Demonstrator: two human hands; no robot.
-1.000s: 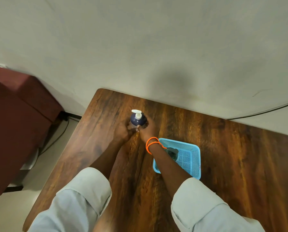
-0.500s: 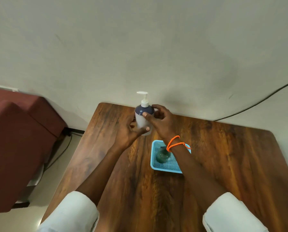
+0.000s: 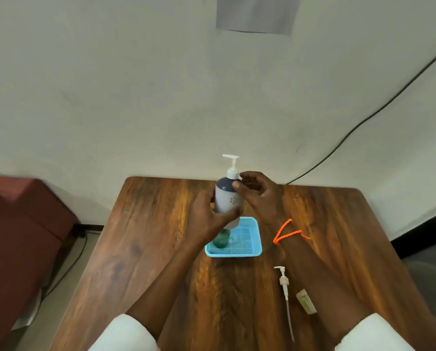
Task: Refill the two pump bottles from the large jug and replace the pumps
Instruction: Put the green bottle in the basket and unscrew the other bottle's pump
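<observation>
The left hand (image 3: 206,211) holds a white pump bottle (image 3: 227,200) upright above the wooden table (image 3: 146,239), with the fingers and thumb curled round the lower part of its body. The bottle has a dark blue shoulder and a small flower-like mark on its front, and its white pump (image 3: 232,164) sits in the neck with the spout pointing left. The right hand (image 3: 258,191) is up at the bottle's shoulder: its thumb tip touches the blue part just below the pump collar, and the other fingers curl loosely behind the neck; whether they actually grip the collar is hard to tell from this angle. An orange cord bracelet (image 3: 286,233) hangs round the right wrist.

Directly below the held bottle sits a shallow light-blue mesh basket (image 3: 247,249) on the table, and inside its left end is a green, translucent container (image 3: 222,239), partly hidden by the left hand, probably the second bottle seen from above. Nearer the person, on the bare wood to the right, a second white pump with a long dip tube (image 3: 285,292) lies flat, head toward the basket. Just beside its tube lies a small cream-coloured tube or sachet (image 3: 306,301). White sleeves cover both forearms at the bottom edge. A dark cable (image 3: 363,120) runs across the pale wall, and a dark red sofa (image 3: 14,224) stands left of the table.
</observation>
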